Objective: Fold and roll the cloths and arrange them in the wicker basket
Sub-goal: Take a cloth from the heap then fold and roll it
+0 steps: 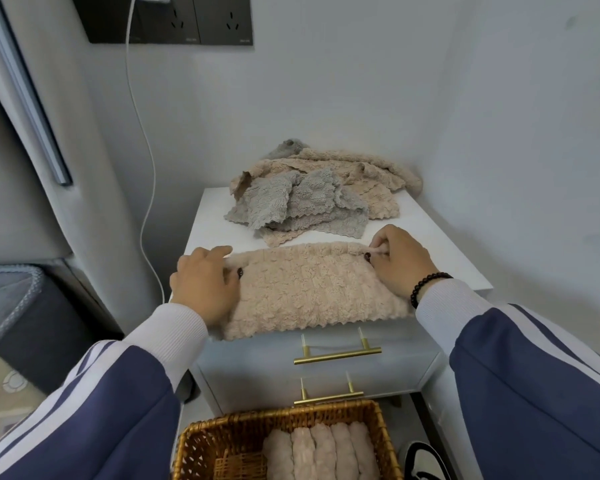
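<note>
Left hand [205, 282] and right hand [400, 261] each pinch an end of the beige cloth [309, 289], mid-frame on the white counter [208, 220], long axis running left-right between them. Unfolded cloth pile [312, 195] sits just above; wicker basket [229, 431] with rolled cloths [323, 452] lies bottom centre, toward the person.

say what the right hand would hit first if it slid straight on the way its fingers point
The right hand pinches the far edge of the beige cloth, its fingers pointing away and slightly left. Going on, it would likely first meet the pile of unfolded grey and beige cloths, just beyond a bare strip of the white nightstand.
</note>
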`<state>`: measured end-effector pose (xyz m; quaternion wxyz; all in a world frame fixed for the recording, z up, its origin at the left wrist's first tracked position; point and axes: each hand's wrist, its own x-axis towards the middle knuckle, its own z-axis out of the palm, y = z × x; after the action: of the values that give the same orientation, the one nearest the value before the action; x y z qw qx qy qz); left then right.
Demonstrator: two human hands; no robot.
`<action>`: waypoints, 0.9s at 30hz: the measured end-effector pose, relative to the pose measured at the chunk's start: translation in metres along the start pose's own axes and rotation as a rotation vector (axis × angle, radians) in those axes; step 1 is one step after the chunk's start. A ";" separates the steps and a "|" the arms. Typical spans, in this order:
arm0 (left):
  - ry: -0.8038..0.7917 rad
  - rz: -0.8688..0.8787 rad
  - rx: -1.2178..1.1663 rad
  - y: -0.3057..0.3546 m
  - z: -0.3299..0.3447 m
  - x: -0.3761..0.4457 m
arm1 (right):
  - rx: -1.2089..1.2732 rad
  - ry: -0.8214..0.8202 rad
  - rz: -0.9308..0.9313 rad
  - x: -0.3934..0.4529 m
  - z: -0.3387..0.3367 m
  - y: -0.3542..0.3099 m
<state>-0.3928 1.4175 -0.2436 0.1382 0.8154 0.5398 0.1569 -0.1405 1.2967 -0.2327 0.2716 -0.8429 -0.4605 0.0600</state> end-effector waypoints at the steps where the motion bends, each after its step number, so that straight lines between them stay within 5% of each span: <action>1: -0.016 -0.037 -0.026 0.000 -0.002 0.000 | 0.067 0.020 0.010 -0.003 -0.005 0.003; 9: -0.040 -0.062 -0.306 -0.003 -0.021 -0.017 | 0.318 0.004 0.133 -0.031 -0.038 0.022; 15: -0.149 -0.131 -1.015 0.007 -0.047 -0.051 | 0.864 -0.055 0.317 -0.064 -0.068 0.020; 18: -0.199 -0.149 -1.228 0.010 -0.059 -0.069 | 0.864 0.009 0.300 -0.073 -0.077 0.013; 22: -0.095 -0.143 -1.320 0.015 -0.063 -0.087 | 0.768 0.172 0.229 -0.098 -0.081 -0.012; 27: 0.137 -0.113 -1.164 0.016 -0.054 -0.111 | 0.827 0.262 0.156 -0.129 -0.081 -0.035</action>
<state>-0.4426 1.3120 -0.2000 0.5361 0.5633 0.4153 0.4721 -0.2113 1.1747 -0.1656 0.6369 -0.6961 -0.2943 0.1523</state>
